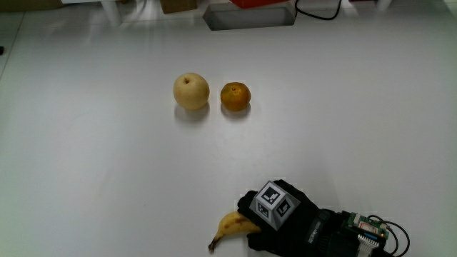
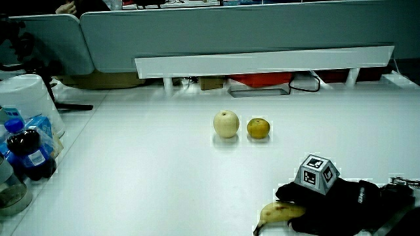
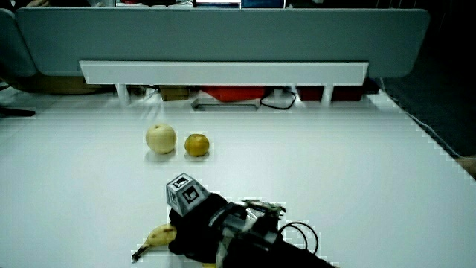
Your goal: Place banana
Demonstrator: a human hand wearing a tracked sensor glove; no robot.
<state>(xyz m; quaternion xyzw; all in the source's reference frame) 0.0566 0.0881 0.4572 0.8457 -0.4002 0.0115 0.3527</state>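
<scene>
A yellow banana (image 1: 233, 227) with brown spots lies at the table's edge nearest the person; it also shows in both side views (image 2: 279, 212) (image 3: 158, 237). The hand (image 1: 280, 218) in its black glove rests over one end of the banana, its fingers curled around the fruit. The patterned cube (image 1: 273, 203) sits on the back of the hand (image 2: 321, 200) (image 3: 201, 223). The banana's stem end sticks out from under the fingers, and its other end is hidden by the glove.
A pale round pear (image 1: 191, 91) and an orange (image 1: 235, 96) sit side by side, farther from the person than the hand. A grey tray (image 1: 250, 14) stands near the low partition. Bottles (image 2: 26, 154) and a white container (image 2: 29, 98) stand at the table's edge in a side view.
</scene>
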